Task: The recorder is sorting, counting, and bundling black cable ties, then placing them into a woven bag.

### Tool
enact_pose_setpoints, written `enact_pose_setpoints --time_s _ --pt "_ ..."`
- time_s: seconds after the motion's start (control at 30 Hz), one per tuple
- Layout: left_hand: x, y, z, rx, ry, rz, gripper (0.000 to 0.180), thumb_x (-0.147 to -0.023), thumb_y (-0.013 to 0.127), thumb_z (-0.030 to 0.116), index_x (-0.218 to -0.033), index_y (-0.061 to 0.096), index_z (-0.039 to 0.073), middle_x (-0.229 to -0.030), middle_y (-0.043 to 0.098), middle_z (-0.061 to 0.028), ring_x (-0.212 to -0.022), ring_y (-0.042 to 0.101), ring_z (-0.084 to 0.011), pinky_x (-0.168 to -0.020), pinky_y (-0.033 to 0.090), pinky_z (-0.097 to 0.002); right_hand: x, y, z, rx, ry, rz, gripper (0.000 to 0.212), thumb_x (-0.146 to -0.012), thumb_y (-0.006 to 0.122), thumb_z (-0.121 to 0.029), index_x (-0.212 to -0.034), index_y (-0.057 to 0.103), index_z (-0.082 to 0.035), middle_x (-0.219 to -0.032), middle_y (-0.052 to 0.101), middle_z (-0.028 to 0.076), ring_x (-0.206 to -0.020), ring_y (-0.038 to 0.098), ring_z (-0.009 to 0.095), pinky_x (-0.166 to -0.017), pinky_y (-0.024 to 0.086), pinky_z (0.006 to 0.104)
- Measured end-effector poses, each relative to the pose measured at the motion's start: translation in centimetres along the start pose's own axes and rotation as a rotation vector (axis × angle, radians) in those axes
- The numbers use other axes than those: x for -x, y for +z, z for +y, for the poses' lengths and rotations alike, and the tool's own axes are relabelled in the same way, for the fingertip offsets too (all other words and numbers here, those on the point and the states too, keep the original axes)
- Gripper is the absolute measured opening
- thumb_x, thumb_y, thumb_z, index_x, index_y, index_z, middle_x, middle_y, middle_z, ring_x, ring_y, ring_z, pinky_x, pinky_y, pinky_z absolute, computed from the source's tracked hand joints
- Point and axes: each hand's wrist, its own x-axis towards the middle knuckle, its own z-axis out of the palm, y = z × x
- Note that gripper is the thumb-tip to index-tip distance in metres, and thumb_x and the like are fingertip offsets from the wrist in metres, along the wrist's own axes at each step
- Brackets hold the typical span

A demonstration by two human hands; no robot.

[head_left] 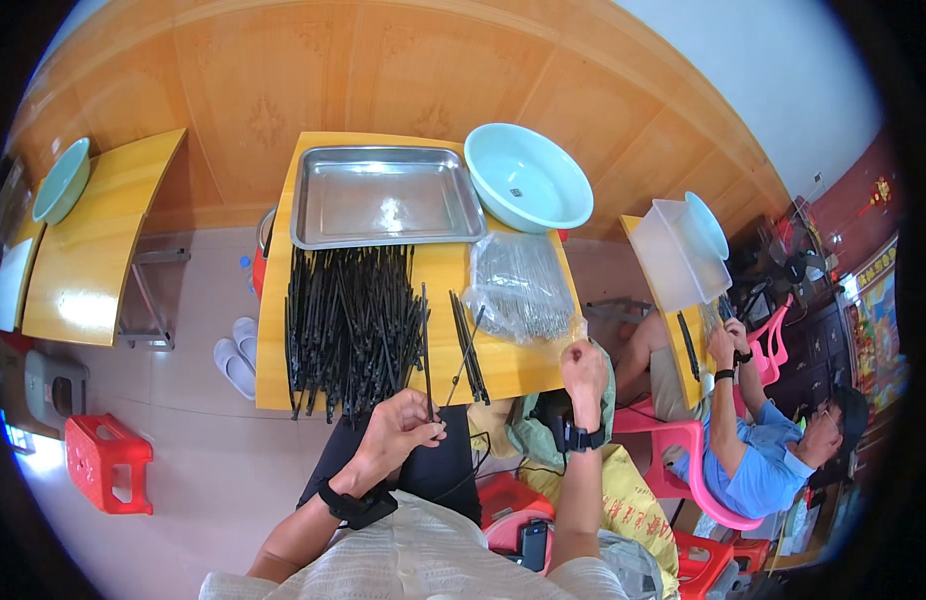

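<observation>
My left hand (408,428) is closed on thin black strips (426,345) at the near edge of the yellow table; two point upward from its fingers, splayed apart. My right hand (584,372) is closed beside the corner of a clear plastic bag (523,285); what its fingers hold, if anything, is too small to make out. Thin silvery pieces fill the bag. Left of it lies a small row of black strips (470,350). A large heap of similar black strips (348,325) covers the table's left part, some reaching over the near edge.
Behind the heap sits a metal tray (388,238), with a pale blue basin (528,215) to its right. A green bag (543,432) hangs below the table's near right edge. A co-worker in a blue shirt (758,470) works at the table on the right. A red stool (110,462) stands left.
</observation>
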Motion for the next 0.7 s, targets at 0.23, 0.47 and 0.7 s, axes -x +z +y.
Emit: enact_pose_setpoints --time_s 0.23,0.47,0.7 --pt "0.1 -0.4 0.2 0.026 -0.001 0.002 0.018 -0.079 0.058 -0.006 -0.094 0.049 -0.001 -0.08 0.059 -0.0065 -0.074 0.062 -0.0151 -0.064 0.053 -0.0252 4.5 -1.1 4.9 -0.052 0.088 0.103 0.006 -0.069 0.061 -0.008 -0.072 0.061 -0.003 -0.068 0.06 0.011 -0.064 0.058 0.025 -0.061 0.045 0.0339" --pt "-0.1 0.3 0.8 0.028 -0.03 -0.091 0.022 -0.08 0.059 -0.003 -0.098 0.047 0.002 -0.083 0.061 -0.0082 -0.078 0.061 -0.0155 -0.066 0.051 -0.0264 7.9 -2.9 1.5 -1.23 0.32 -0.387 0.009 -0.073 0.063 -0.005 -0.082 0.059 -0.004 -0.068 0.059 0.001 -0.058 0.05 0.006 -0.05 0.035 0.0175" --pt "0.7 0.3 1.5 0.093 -0.051 -0.175 0.03 -0.08 0.06 -0.003 -0.103 0.042 0.003 -0.081 0.061 -0.0093 -0.075 0.062 -0.0156 -0.064 0.051 -0.0244 9.4 0.0 -7.3 -1.487 0.201 -0.761 0.009 -0.075 0.06 -0.003 -0.083 0.056 -0.002 -0.074 0.06 0.006 -0.062 0.054 0.01 -0.054 0.04 0.0211"
